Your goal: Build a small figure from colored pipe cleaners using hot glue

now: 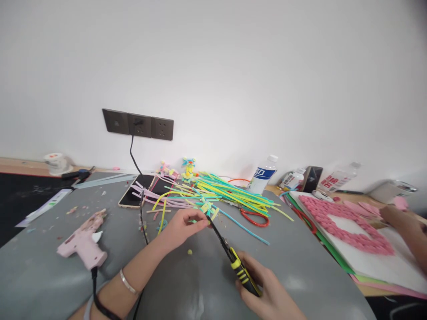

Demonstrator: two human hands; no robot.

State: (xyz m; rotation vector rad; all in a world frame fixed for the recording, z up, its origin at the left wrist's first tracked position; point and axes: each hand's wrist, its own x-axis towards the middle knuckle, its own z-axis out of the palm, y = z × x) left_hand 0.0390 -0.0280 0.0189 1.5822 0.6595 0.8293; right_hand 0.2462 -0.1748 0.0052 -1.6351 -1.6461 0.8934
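My left hand [187,226], closed in a pinch, is at the middle of the grey table, its fingertips at a small yellow-green and teal pipe-cleaner figure [207,207]. My right hand [263,284] grips a pair of long-nose pliers [242,272] by black and yellow handles. The dark, slender jaws point up and left, their tips reaching the figure beside my left fingertips. Whether the jaws pinch part of it is too small to tell. Loose yellow and green pipe cleaners [240,191] lie behind, with red-handled scissors [255,218] partly under them.
A pink glue gun [83,244] lies at left, its black cord trailing toward me. Another cord drops from the wall socket [138,124] past a phone [131,192]. A bottle [263,174] stands behind. At right, another person's hand [405,226] is beside pink letter-shaped work [347,226].
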